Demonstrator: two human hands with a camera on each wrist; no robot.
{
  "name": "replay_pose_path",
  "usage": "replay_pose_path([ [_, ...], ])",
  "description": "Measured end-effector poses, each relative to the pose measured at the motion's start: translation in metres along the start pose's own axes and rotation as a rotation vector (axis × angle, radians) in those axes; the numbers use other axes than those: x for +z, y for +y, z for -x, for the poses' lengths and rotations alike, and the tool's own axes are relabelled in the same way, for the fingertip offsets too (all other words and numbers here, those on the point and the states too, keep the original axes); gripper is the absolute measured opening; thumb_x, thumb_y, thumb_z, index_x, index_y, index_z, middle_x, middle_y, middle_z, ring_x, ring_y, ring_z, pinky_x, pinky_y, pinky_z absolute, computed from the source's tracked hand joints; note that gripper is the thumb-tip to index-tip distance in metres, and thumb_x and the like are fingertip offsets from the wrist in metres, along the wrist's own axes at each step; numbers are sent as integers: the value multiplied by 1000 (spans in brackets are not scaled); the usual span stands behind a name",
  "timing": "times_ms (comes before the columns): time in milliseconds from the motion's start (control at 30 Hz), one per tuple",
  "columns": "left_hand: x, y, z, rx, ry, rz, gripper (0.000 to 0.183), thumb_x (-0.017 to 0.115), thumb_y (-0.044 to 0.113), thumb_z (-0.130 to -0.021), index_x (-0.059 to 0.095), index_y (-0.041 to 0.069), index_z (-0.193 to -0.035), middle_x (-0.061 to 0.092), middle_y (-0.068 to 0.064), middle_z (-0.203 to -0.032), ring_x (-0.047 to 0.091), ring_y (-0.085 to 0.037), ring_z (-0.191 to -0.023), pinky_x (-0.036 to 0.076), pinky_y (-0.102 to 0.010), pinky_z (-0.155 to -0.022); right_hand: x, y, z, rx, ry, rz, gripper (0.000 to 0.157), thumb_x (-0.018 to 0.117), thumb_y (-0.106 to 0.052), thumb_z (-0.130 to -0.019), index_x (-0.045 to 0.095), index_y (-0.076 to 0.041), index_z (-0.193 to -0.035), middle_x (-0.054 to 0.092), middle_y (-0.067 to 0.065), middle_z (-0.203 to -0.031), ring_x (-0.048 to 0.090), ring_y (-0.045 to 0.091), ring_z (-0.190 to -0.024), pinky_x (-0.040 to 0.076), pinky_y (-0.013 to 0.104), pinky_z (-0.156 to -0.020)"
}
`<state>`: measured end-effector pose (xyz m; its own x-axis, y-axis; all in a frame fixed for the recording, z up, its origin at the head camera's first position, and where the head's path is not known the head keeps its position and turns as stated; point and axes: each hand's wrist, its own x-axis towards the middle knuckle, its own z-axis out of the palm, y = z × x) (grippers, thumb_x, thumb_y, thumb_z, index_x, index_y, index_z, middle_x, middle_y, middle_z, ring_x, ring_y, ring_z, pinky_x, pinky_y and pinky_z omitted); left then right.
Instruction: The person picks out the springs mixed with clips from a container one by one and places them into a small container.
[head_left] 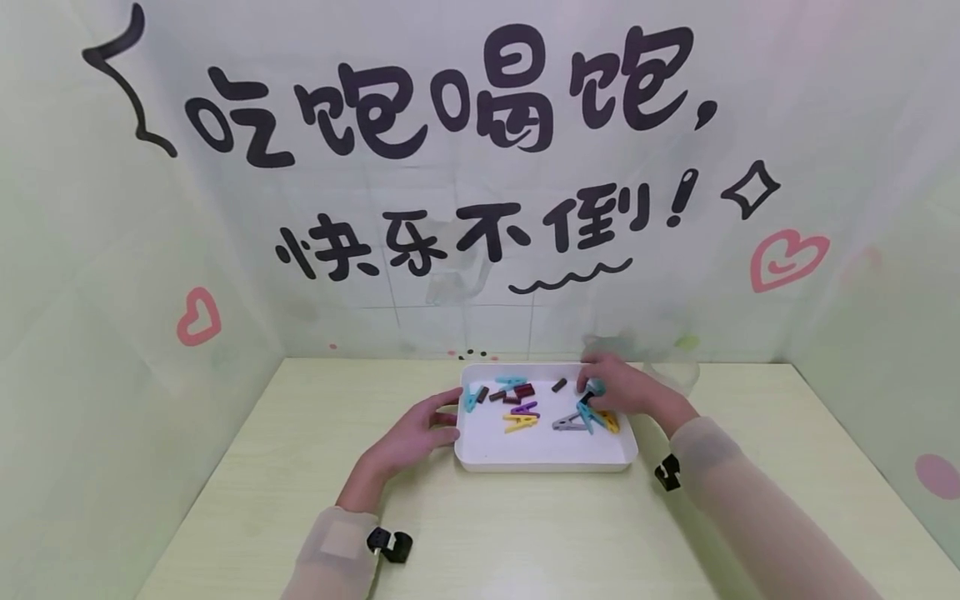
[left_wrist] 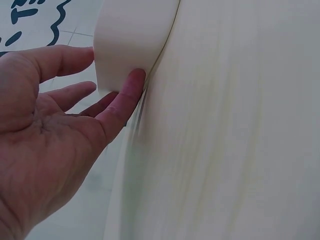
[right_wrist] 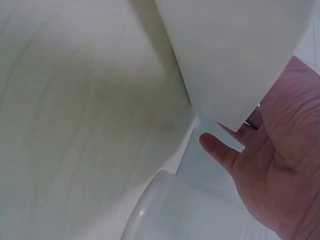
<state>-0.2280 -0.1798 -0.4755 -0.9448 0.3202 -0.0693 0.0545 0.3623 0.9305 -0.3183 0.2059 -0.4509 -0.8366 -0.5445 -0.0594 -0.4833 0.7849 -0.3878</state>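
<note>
Right hand (head_left: 622, 385) reaches over the right edge of the shallow white rounded-corner tray (head_left: 480, 447); the light-blue, V-legged plastic-looking clip (head_left: 582, 412) lies just toward the near edge from its fingers.
Tray sits at the far edge of the pale wood-grain tabletop (head_left: 510, 533). Blue clip's long axis slants toward the near right corner; right hand nearer, its grip impossible to tell, fingertips partly hidden. Left hand (head_left: 412, 433) touches the tray's left wall, fingers loosely extended. Beside blue: grey clip (head_left: 566, 425), yellow clip (head_left: 612, 423). Farther left: slim purple clip (head_left: 523, 409), small dark-red block (head_left: 524, 390); surfaces smooth, tray slightly glossy.
</note>
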Motion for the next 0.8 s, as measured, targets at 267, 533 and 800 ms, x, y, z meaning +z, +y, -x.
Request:
replay_pose_path([
  [267,2,2,1,-3,-14,4,67,65,3,-102,39,5,-164,46,-13,-161,58,-32,-132,52,-46,-106,3,0,-1,26,-7,-8,15,80,-9,-92,78,-22,-97,49,26,-152,45,45,-136,40,62,-115],
  [533,2,4,3,12,-31,-2,67,63,3,-103,37,2,-164,45,-17,-162,56,-36,-134,52,-46,-106,2,-1,1,35,1,-21,12,79,-10,-93,76,-22,-96,50,25,-149,46,44,-133,40,62,-114],
  [800,1,4,3,-9,-10,-15,66,64,3,-102,40,6,-164,47,-13,-161,57,-33,-133,52,-47,-107,-3,-4,1,33,31,-44,8,80,-15,-93,76,-20,-98,52,23,-149,45,44,-136,39,61,-116],
])
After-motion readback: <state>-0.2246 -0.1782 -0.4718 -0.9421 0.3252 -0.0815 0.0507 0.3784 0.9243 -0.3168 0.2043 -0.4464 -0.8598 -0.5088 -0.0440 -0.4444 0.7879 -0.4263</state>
